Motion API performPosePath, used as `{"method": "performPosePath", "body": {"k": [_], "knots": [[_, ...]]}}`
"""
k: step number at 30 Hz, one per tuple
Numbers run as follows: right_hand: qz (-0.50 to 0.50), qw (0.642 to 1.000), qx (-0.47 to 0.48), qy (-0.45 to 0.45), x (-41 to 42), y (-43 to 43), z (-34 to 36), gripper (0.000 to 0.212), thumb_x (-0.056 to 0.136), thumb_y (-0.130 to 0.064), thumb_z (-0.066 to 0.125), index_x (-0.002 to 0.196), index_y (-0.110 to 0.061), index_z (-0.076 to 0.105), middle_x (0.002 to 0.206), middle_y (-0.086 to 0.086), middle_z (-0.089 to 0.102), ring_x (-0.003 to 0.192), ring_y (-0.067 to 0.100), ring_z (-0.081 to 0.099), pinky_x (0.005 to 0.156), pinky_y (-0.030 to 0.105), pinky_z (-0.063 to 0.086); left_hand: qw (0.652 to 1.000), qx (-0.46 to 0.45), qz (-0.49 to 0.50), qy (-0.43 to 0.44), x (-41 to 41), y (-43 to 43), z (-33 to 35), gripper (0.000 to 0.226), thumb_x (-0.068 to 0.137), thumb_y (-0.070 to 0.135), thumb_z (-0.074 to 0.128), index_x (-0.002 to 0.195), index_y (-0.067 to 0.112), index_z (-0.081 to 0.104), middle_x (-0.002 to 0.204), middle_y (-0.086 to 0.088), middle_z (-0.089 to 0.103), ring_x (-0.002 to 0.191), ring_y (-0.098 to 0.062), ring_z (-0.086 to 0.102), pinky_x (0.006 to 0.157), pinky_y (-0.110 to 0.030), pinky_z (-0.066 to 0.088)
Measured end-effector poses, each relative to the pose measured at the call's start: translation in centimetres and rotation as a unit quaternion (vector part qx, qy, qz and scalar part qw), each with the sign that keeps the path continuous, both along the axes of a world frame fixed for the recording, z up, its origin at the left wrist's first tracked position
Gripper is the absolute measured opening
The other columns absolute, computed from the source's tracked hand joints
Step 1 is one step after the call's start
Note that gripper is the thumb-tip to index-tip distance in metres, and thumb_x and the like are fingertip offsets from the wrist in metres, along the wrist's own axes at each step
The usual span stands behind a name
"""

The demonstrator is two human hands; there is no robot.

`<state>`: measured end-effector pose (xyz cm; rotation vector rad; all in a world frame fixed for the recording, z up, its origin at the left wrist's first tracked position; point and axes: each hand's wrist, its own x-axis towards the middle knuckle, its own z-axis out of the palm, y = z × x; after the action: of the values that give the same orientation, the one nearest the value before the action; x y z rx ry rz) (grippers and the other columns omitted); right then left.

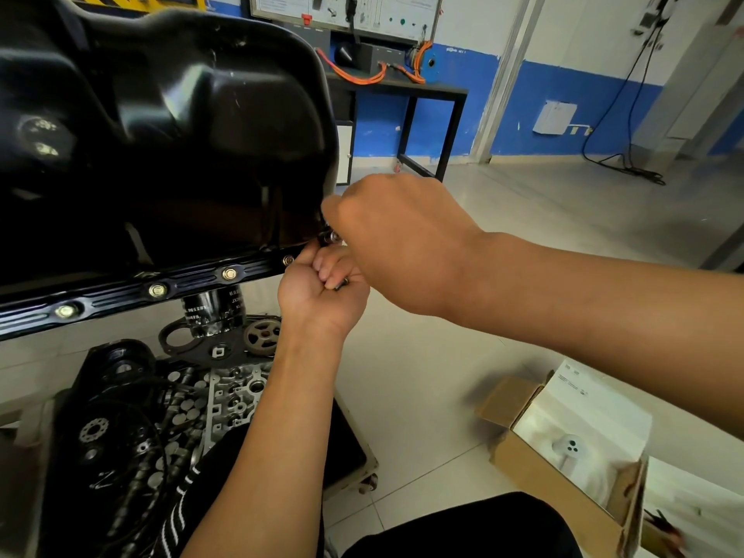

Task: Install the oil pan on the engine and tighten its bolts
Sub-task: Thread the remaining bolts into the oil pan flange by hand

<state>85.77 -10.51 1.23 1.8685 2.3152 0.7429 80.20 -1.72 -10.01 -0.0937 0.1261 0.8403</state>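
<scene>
While right hand (398,239) pinches a bolt (332,236) at the seated oil pan (181,126) corner and left hand (322,294) just below curls round spare bolts (342,282), a crooked start could cross-thread it

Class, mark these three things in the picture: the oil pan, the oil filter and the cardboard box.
oil pan (161,114), head view, on its glossy black body.
oil filter (213,312), head view, on its printed black side.
cardboard box (543,477), head view, on its brown outer wall.
</scene>
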Motion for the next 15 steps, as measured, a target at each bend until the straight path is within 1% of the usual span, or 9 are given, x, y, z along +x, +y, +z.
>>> {"method": "performPosePath", "body": {"k": [2,4,6,8,9,11,12,13,15], "knots": [[0.04,0.999,-0.021,0.006,-0.05,0.3,-0.11,0.026,0.09,-0.003,0.046,0.11,-0.014,0.058,0.086,0.0,0.043,0.087,0.022,0.049,0.063,0.037,0.044,1.0,-0.009,-0.004,-0.007,-0.11,0.31,-0.2,0.067,0.104,0.015,0.034,0.038,0.011,0.039,0.04,0.005,0.031,0.032,-0.007,0.025,0.041,-0.016,0.025],[0.059,0.998,-0.035,-0.004,-0.17,0.52,-0.24,0.027,0.092,-0.005,0.047,0.115,-0.014,0.057,0.093,0.0,0.044,0.096,0.022,0.053,0.067,0.036,0.047,1.0,-0.025,-0.002,-0.002,-0.19,0.69,-0.33,0.052,0.099,0.01,0.037,0.047,0.013,0.041,0.046,0.006,0.032,0.04,-0.008,0.028,0.051,-0.017,0.029],[0.049,0.998,-0.014,-0.033,-0.25,0.47,-0.47,0.022,0.093,-0.007,0.047,0.114,-0.011,0.053,0.084,0.001,0.038,0.089,0.025,0.056,0.056,0.036,0.04,0.999,-0.035,0.006,0.007,-0.19,0.87,-0.36,0.039,0.095,0.008,0.041,0.056,0.014,0.042,0.053,0.006,0.034,0.05,-0.008,0.03,0.06,-0.017,0.03],[0.009,0.998,0.034,-0.053,-0.34,0.23,-0.27,0.007,0.1,-0.019,0.046,0.098,-0.013,0.048,0.068,0.001,0.026,0.067,0.025,0.05,0.046,0.031,0.025,0.999,-0.027,0.009,0.016,-0.14,0.88,-0.41,0.051,0.098,0.009,0.038,0.048,0.012,0.044,0.05,0.006,0.038,0.047,-0.007,0.031,0.058,-0.015,0.032],[-0.01,0.998,0.049,-0.048,-0.33,0.19,-0.12,0.014,0.102,-0.024,0.044,0.091,-0.016,0.044,0.066,0.0,0.019,0.058,0.022,0.039,0.045,0.03,0.018,1.0,-0.02,0.01,0.008,-0.13,0.81,-0.44,0.06,0.101,0.01,0.035,0.041,0.011,0.044,0.045,0.005,0.039,0.041,-0.007,0.029,0.052,-0.015,0.031],[-0.022,0.999,0.036,-0.022,-0.2,0.26,0.16,0.01,0.102,-0.02,0.045,0.092,-0.018,0.046,0.066,-0.001,0.016,0.052,0.018,0.02,0.047,0.032,0.018,1.0,-0.011,0.012,-0.018,-0.13,0.66,-0.48,0.069,0.104,0.013,0.032,0.036,0.008,0.042,0.04,0.003,0.037,0.033,-0.007,0.025,0.045,-0.016,0.03],[-0.02,0.999,0.025,-0.008,-0.1,0.36,0.23,0.006,0.099,-0.014,0.047,0.094,-0.016,0.049,0.067,0.0,0.016,0.053,0.017,0.017,0.05,0.034,0.023,0.999,-0.009,0.01,-0.029,-0.12,0.64,-0.51,0.069,0.104,0.014,0.032,0.036,0.007,0.042,0.04,0.003,0.035,0.033,-0.007,0.024,0.044,-0.017,0.03],[-0.018,1.0,0.019,0.005,0.08,0.48,0.18,0.009,0.096,-0.008,0.049,0.093,-0.016,0.048,0.067,0.0,0.017,0.053,0.016,0.017,0.053,0.035,0.026,0.999,-0.007,0.008,-0.038,-0.1,0.68,-0.57,0.068,0.104,0.014,0.032,0.037,0.007,0.042,0.04,0.003,0.033,0.033,-0.007,0.024,0.044,-0.017,0.03],[-0.009,1.0,0.013,0.01,0.21,0.47,0.16,0.023,0.089,-0.001,0.053,0.088,-0.018,0.039,0.067,0.0,0.018,0.053,0.015,0.017,0.05,0.032,0.024,0.999,-0.004,0.009,-0.048,-0.06,0.82,-0.75,0.066,0.104,0.013,0.031,0.039,0.008,0.042,0.041,0.003,0.031,0.033,-0.007,0.024,0.042,-0.017,0.029]]}}
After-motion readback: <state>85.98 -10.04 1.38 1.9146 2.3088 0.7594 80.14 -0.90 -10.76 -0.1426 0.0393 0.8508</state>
